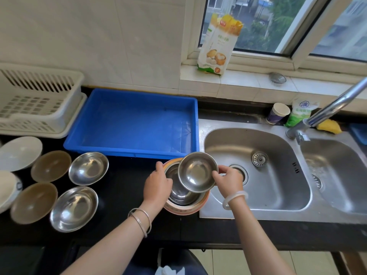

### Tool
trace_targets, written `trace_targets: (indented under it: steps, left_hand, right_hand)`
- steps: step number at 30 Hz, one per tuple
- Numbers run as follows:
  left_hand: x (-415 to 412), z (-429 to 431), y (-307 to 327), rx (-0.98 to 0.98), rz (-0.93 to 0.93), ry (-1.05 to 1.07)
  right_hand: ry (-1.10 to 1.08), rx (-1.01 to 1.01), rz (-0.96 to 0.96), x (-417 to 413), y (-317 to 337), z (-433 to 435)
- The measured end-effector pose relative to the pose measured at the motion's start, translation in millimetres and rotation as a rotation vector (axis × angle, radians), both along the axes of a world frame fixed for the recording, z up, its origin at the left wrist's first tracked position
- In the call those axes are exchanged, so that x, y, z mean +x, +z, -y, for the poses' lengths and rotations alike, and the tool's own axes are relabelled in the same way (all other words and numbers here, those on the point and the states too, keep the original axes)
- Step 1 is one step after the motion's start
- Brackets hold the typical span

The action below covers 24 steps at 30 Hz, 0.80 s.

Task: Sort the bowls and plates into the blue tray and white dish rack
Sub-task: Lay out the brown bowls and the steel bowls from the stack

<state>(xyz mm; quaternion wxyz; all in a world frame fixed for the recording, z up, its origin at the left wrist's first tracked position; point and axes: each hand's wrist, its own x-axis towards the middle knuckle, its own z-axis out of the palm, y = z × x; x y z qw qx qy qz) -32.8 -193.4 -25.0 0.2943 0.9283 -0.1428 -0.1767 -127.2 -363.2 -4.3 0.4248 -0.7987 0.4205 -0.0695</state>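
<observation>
Right hand [228, 181] pinches the steel bowl [196, 171] by its rim, fingers [216, 173] curled, held over the stack [184, 207] that the left hand [158, 183] grips — the blue tray [131, 124] lies just beyond (slightly leftward).

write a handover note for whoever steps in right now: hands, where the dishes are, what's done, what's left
Right hand: grip on the rim of a small steel bowl, held tilted over the stack.
Left hand: grips the left rim of the stack, a steel bowl nested in pink-rimmed dishes, on the counter beside the sink.
Loose on the counter, far left: two steel bowls, two brown bowls, two white dishes.
Done: nothing shows in the blue tray or the white dish rack.
Left: sort every dish.
</observation>
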Motion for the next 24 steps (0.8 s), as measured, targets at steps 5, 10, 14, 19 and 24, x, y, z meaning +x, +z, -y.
trace_targets:
  steps: [5,10,14,19,24]
  left_hand:
    - [3.5,3.5,10.4,0.092,0.135,-0.031]
    - [4.9,7.9,17.3,0.064,0.181,0.016]
    - [7.3,-0.5,22.8,-0.030,0.135,0.060]
    - [15.9,-23.1,34.0,-0.170,0.101,0.202]
    - [25.2,-65.0,35.2,-0.352,-0.087,0.421]
  right_hand:
    - [0.006,0.033,0.015,-5.0,0.3,3.9]
    - [0.029,0.081,0.041,-7.4,5.1,8.2]
    - [0.033,0.140,0.089,-4.2,15.0,12.4]
    - [0.039,0.302,0.200,10.4,33.1,8.7]
    - [0.115,0.403,0.224,48.9,48.1,-13.8]
